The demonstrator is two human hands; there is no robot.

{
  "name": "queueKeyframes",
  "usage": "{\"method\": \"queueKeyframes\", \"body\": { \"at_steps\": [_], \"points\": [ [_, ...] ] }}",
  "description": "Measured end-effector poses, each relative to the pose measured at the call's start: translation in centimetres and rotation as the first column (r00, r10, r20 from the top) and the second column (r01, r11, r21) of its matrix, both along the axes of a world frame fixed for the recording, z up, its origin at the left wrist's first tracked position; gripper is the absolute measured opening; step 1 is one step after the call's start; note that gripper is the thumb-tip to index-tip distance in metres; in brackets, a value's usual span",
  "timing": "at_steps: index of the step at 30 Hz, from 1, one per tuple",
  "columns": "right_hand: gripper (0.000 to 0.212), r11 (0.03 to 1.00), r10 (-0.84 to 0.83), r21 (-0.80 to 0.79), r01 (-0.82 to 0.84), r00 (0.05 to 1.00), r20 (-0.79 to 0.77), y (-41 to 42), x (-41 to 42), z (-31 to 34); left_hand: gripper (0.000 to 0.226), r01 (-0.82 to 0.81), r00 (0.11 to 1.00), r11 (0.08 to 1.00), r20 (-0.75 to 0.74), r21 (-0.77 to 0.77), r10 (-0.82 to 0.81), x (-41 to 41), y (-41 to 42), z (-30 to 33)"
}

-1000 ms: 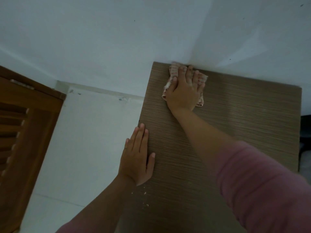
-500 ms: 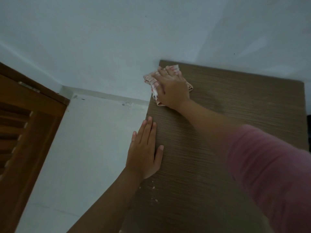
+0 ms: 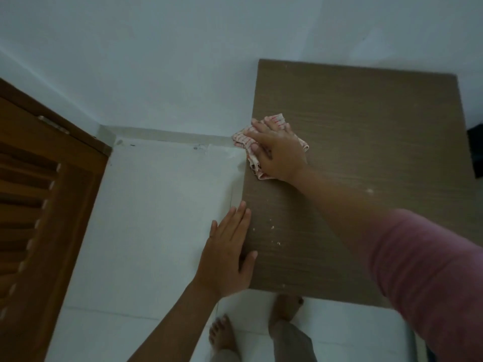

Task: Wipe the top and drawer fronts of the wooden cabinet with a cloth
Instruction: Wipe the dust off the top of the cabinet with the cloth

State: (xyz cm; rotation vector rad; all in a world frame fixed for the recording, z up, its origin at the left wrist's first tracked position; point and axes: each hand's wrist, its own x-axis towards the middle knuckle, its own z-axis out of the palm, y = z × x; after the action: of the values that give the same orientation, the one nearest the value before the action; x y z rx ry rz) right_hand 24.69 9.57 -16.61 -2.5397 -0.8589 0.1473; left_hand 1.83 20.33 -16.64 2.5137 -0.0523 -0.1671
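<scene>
A dim room with pale walls (image 3: 183, 61) and a white tiled floor (image 3: 156, 218) fills the head view, seen from above. At the far left stands a brown wooden door (image 3: 39, 205) with slatted louvres, its frame meeting the wall at the corner. Moving right across the bare floor, the left hand (image 3: 226, 253) lies flat with fingers straight and together, gripping nothing; its palm and thumb rest on the left edge of the wooden cabinet's top (image 3: 366, 152), while the outer fingers reach past that edge over the floor. Below it, at the bottom of the view, two bare feet (image 3: 286, 307) stand on the tiles just in front of the cabinet's near edge, with grey trouser legs above them. The cabinet top is a brown panel with fine streaked grain, pushed back against the wall, and a few small pale crumbs (image 3: 273, 227) are scattered on its near left part. Farther back, by the left edge, the right hand (image 3: 278, 155) presses down on a crumpled cloth (image 3: 244, 141), white with a red check; the fingers are spread over it, lightly bent, holding it against the surface. Part of the cloth hangs out past the cabinet's left edge. The right arm crosses the top diagonally, its pink sleeve (image 3: 431, 270) filling the lower right corner. A dark object (image 3: 475, 152) shows at the right margin beside the cabinet, too cut off to identify.
</scene>
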Motion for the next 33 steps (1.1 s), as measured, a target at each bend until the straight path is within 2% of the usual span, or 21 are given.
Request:
{"method": "queueKeyframes", "body": {
  "at_steps": [7,19,33],
  "points": [
    [0.046,1.000,-0.030,-0.006,0.030,1.000,-0.002,-0.6,-5.8,-0.1,0.075,0.107,0.993,0.994,0.045,0.018,-0.108,-3.6,2.4,-0.9],
    [0.042,0.998,-0.062,0.004,0.062,0.998,-0.031,-1.7,-13.5,0.1,0.056,0.105,0.973,0.994,0.202,0.032,-0.109,-5.5,3.2,-2.2],
    [0.045,0.997,-0.063,0.036,0.064,0.998,-0.008,-4.5,-18.1,-0.1,0.056,0.108,0.972,0.994,0.210,0.009,-0.107,-5.7,3.0,-2.9]
  ]
}}
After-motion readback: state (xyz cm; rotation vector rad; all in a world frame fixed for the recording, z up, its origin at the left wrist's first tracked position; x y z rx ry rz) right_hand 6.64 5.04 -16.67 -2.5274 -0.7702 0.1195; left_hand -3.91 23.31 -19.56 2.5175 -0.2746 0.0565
